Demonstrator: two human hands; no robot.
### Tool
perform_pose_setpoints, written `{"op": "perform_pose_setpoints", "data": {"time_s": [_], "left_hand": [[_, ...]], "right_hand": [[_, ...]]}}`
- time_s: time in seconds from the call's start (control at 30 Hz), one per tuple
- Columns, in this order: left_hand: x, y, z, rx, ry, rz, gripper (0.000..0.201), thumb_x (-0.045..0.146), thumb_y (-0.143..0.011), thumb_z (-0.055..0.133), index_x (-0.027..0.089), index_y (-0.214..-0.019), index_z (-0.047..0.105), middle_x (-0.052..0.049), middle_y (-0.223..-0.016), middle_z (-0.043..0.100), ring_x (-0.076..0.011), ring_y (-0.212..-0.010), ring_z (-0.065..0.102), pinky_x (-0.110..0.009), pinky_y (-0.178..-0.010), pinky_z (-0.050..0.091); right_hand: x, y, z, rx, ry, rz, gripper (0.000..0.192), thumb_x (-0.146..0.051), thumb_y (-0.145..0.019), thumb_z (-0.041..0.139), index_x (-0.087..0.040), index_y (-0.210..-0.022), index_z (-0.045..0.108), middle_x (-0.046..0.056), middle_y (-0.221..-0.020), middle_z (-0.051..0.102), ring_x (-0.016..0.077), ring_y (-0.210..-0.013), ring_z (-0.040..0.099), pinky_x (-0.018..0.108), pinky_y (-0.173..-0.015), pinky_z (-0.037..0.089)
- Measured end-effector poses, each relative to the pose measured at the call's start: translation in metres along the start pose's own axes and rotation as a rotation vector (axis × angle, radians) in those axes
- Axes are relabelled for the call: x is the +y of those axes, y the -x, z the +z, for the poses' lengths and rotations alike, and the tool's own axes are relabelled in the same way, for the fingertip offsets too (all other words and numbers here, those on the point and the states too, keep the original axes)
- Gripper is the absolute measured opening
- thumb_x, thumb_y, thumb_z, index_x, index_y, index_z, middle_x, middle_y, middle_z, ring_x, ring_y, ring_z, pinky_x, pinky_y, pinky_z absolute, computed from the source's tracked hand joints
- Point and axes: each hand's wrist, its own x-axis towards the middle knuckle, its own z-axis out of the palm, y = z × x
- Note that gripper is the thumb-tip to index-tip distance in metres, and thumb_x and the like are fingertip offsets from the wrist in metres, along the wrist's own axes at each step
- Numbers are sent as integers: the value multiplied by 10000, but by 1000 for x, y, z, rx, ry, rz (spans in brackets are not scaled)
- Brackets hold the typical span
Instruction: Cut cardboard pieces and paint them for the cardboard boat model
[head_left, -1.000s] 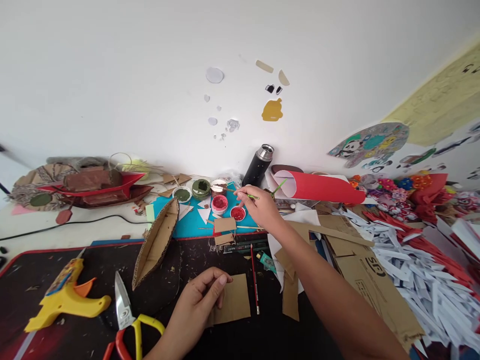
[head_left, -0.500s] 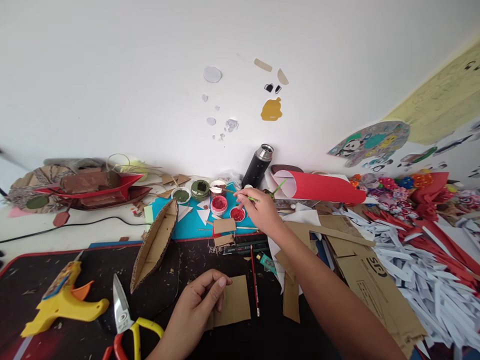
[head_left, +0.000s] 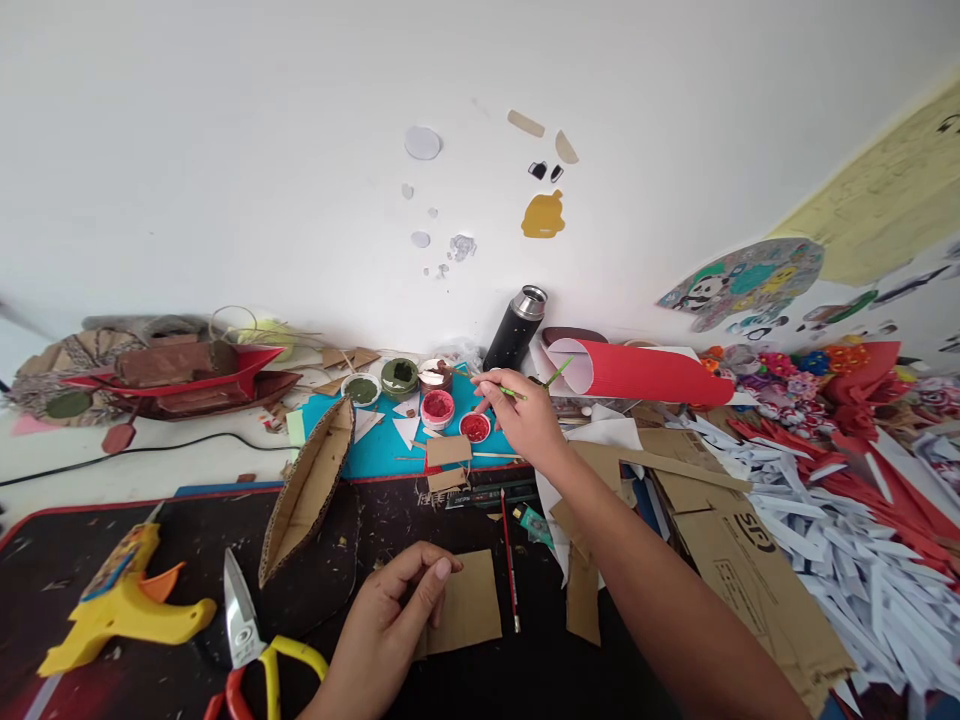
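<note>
The scissors [head_left: 259, 655] run off the bottom edge, handles cut short. The left hand [head_left: 390, 625] covers the cardboard square's [head_left: 469, 605] near corner. The paintbrush [head_left: 536, 385] tip is too small to make out.

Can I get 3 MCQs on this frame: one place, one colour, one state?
1. Where does the cardboard boat hull lie?
A. left of the red paint pots
B. on the paper strips
C. against the flask

2. What colour is the glue gun?
A. blue
B. yellow
C. white

3. What is the right hand doing?
A. lying flat and empty
B. gripping the scissors
C. pinching a green brush

Key: 1 A, the hull sits left of the red paint pots. 2 B, its body is yellow. 3 C, the fingers pinch the green brush above the pots.
</note>
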Motion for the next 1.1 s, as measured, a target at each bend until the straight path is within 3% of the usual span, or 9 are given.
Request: {"op": "perform_pose_setpoints", "data": {"time_s": [0.3,0.43,0.8,1.0,1.1], "left_hand": [[4,1,0,49,1,-14,765,951,-851,591,217,-894,799,3,-586,564,-184,-589,530,-287,-618,483],[3,0,-1,57,-2,-10,765,948,-853,593,214,-897,804,3,-583,568,-181,-585,532,-285,-611,478],[6,0,-1,34,-7,-29,793,978,-833,577,215,-875,788,5,-590,557,-185,-595,542,-290,-621,483],[2,1,-1,31,-9,-26,785,959,-858,570,210,-916,797,2,-597,566,-187,-607,552,-289,-634,484],[1,2,-1,33,-4,-19,778,954,-859,578,209,-911,799,0,-601,568,-187,-609,552,-288,-630,481]], "right_hand": [[-1,2,2,-16,15,48,292,-446,-1083,591,-241,-1095,799,91,-1085,820,217,-737,802,302,-589,596],[0,1,2,51,5,38,295,-450,-1087,585,-243,-1103,793,102,-1109,818,225,-773,811,301,-588,598],[4,0,6,6,83,11,247,-389,-1082,604,-248,-1105,805,63,-1001,838,229,-766,816,334,-719,623],[-2,-2,1,66,67,-12,276,-408,-1100,571,-252,-1115,798,96,-1131,824,218,-750,809,317,-649,614],[-3,-1,1,49,71,-22,258,-384,-1102,575,-251,-1122,795,91,-1138,827,218,-763,813,330,-699,627]]}}
